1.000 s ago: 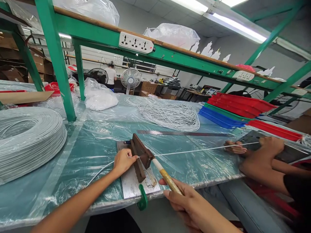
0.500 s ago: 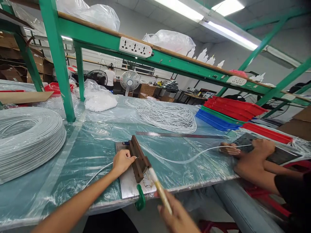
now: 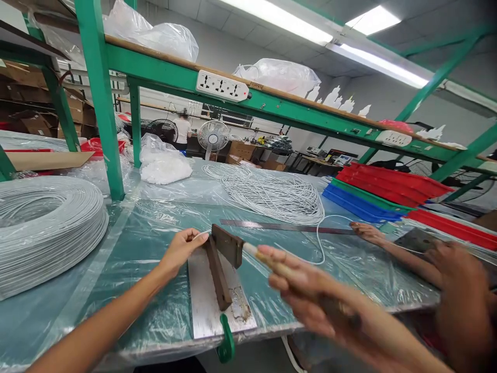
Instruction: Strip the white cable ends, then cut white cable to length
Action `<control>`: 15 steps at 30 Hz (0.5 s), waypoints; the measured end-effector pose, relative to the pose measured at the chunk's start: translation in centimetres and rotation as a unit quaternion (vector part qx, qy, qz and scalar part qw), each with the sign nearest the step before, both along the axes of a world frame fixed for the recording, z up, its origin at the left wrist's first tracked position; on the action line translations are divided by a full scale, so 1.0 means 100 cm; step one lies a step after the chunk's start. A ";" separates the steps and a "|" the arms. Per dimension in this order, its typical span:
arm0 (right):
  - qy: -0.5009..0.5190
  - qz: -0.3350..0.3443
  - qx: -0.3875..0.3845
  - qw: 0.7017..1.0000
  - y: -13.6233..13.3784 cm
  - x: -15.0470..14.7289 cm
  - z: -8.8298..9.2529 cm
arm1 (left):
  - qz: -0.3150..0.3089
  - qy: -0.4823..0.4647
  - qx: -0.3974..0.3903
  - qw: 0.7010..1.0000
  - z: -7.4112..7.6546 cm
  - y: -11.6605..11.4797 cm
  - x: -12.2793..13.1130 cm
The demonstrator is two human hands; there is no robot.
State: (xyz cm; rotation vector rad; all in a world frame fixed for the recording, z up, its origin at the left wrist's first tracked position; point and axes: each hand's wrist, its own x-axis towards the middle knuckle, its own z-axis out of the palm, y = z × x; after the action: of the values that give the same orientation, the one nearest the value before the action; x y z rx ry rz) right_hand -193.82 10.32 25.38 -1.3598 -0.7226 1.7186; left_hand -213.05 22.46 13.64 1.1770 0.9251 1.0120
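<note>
A brown metal cutter (image 3: 218, 272) is fixed on a metal plate (image 3: 202, 311) near the table's front edge, its upper bar (image 3: 226, 246) tilted up from the lower bar. My left hand (image 3: 186, 248) pinches a thin white cable at the far end of the lower bar. My right hand (image 3: 298, 280), blurred by motion, is wrapped round the pale handle (image 3: 267, 260) joined to the upper bar. A green clamp (image 3: 225, 342) sits at the plate's front edge.
A big coil of cable (image 3: 50, 233) lies at the left. Behind are a loose cable pile (image 3: 275, 197) and a steel ruler (image 3: 279, 226). Stacked red, green and blue trays (image 3: 380, 194) stand at the right, where another person's hands (image 3: 368, 233) reach over the table.
The handle and upper bar have swung up with my right hand. My left hand has moved to the bar's far end. The other person's hands have moved apart, and the cable beyond is now looped.
</note>
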 end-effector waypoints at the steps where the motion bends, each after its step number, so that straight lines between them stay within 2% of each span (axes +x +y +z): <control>1: 0.026 -0.002 0.022 0.999 0.015 0.000 0.011 | 0.012 -0.002 0.003 1.000 0.002 -0.001 -0.001; 4: 0.067 0.002 0.111 0.992 0.070 -0.002 0.033 | 0.057 -0.014 0.006 0.998 0.001 -0.010 0.000; 7: 0.035 0.035 0.170 0.984 0.138 -0.008 0.037 | 0.056 -0.057 -0.034 0.996 -0.001 -0.022 0.003; 9: -0.024 0.036 0.204 0.978 0.184 -0.013 0.030 | 0.042 -0.078 -0.062 0.994 -0.002 -0.030 0.005; 11: -0.068 0.020 0.207 0.976 0.222 -0.018 0.019 | 0.037 -0.082 -0.072 0.993 -0.002 -0.035 0.005; 15: -0.088 0.011 0.184 0.979 0.270 -0.028 -0.004 | 0.050 -0.083 -0.077 0.992 -0.006 -0.036 0.006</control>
State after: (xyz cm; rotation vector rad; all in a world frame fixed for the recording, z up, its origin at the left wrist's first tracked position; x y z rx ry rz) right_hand -196.58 37.30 24.98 -1.2529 -1.0988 1.4032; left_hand -212.44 18.87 13.03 0.9103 0.9195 1.0817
